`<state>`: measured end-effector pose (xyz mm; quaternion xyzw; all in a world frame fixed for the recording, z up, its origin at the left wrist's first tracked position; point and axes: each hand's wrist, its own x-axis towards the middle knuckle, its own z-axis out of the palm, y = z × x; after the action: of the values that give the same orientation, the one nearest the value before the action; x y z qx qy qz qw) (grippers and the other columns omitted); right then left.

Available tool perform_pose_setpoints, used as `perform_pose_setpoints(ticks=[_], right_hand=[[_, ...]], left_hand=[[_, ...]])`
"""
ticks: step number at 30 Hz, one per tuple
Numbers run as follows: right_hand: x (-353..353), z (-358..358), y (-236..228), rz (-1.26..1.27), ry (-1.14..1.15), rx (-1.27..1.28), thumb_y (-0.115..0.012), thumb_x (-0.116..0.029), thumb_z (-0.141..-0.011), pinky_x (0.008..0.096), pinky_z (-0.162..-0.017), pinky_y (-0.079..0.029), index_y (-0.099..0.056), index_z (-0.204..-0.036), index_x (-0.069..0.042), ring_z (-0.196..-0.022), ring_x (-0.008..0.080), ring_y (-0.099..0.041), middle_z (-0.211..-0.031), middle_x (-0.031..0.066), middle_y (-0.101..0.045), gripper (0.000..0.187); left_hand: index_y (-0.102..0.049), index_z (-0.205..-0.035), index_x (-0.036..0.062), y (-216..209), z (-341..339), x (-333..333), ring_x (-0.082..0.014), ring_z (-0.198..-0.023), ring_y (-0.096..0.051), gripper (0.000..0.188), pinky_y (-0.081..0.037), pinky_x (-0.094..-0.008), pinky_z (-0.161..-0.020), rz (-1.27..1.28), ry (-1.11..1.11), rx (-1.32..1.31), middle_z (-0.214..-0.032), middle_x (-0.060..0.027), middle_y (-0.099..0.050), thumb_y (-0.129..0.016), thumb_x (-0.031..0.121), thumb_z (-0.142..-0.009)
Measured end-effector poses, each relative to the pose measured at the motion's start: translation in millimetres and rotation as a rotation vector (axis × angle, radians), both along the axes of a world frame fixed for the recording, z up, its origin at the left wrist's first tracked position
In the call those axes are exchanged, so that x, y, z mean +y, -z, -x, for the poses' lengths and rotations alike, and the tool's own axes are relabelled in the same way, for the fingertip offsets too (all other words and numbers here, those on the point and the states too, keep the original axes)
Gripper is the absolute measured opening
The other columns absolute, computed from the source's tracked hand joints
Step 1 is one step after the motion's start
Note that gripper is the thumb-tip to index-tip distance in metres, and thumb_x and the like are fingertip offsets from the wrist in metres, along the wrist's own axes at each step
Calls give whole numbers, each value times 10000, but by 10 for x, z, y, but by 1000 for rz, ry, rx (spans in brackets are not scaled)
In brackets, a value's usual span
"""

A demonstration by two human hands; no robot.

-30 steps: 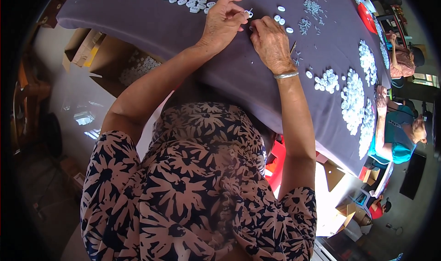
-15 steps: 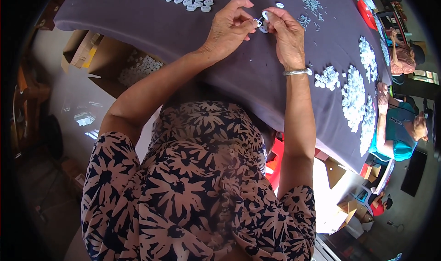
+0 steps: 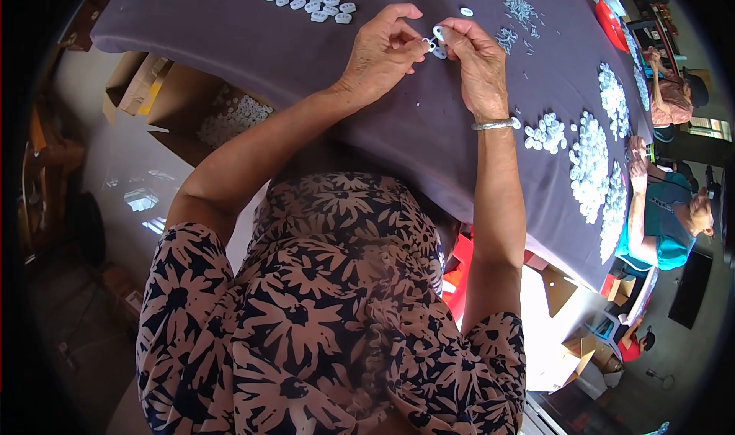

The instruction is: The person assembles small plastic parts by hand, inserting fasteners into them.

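Note:
Above the cloth, my left hand [image 3: 383,50] is closed in a pinch on a small white ring-ended plastic piece [image 3: 429,46]. Close on its right, my right hand [image 3: 478,61] pinches a small white oval plastic piece [image 3: 438,32] between thumb and forefinger. A thin pin seems to run between the two pieces, too small to make out for sure. Just beneath the fingertips another white oval piece [image 3: 439,53] shows, partly hidden. Beyond the right hand, a single white oval piece [image 3: 466,11] lies on the cloth.
Several white oval pieces [image 3: 313,7] lie grouped at the far left of the dark tablecloth [image 3: 406,136]. Small pins [image 3: 521,8] are scattered at far right, with heaps of white parts [image 3: 589,167] nearer. A cardboard box [image 3: 180,98] stands left below. Co-workers [image 3: 664,213] sit at right.
The oval piece in my right hand has tilted and shifted slightly left. The ring-ended piece in my left hand sits slightly lower. Both hands keep their pinch.

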<state>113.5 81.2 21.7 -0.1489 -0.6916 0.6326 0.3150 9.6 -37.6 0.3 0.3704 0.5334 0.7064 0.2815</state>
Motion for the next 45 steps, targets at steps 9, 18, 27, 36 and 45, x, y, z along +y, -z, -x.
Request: perform_pose_setpoints(ticks=[9, 18, 27, 36, 45], right_hand=[[15, -13, -1, -23, -10, -31, -601, -59, -860, 204, -647, -413, -658, -934, 2, -723, 60, -498, -806, -15, -608, 111], [3, -15, 13, -121, -24, -113, -623, -67, -852, 194, -629, -408, -666, -918, -15, -681, 41, -477, -772, -28, -601, 95], [-11, -8, 21, -128, -49, -101, -637, -94, -862, 191, -584, -443, -667, -898, -19, -639, 47, -514, -755, -16, -627, 89], [-41, -60, -35, -128, -159, -94, -644, 48, -813, 201, -698, -492, -629, -1020, -14, -786, 65, -570, -911, 9, -616, 217], [-12, -43, 87, -304, -76, -68, -650, 124, -768, 211, -755, -518, -612, -1018, -3, -835, 74, -578, -972, 20, -604, 283]], left_hand=[[-465, -1171, 37, 5, -9, -7, -80, -707, -588, 372, -512, -222, -561, -1, 0, 15, -821, -40, -604, -630, 50, -838], [-467, -1171, 35, 6, -23, -9, -91, -706, -598, 367, -525, -224, -561, -22, -1, 5, -823, -54, -603, -620, 22, -837], [-459, -1180, 26, 39, -11, 5, -112, -723, -615, 370, -544, -240, -579, -47, -16, -46, -831, -77, -604, -603, -3, -840], [-489, -1157, 34, 6, 25, -1, -98, -720, -611, 340, -533, -225, -573, -60, -2, -79, -820, -67, -620, -607, -26, -843], [-598, -1128, 95, -20, 30, -41, -79, -826, -577, 274, -471, -223, -725, -47, 29, -80, -865, -6, -635, -621, 60, -857]])
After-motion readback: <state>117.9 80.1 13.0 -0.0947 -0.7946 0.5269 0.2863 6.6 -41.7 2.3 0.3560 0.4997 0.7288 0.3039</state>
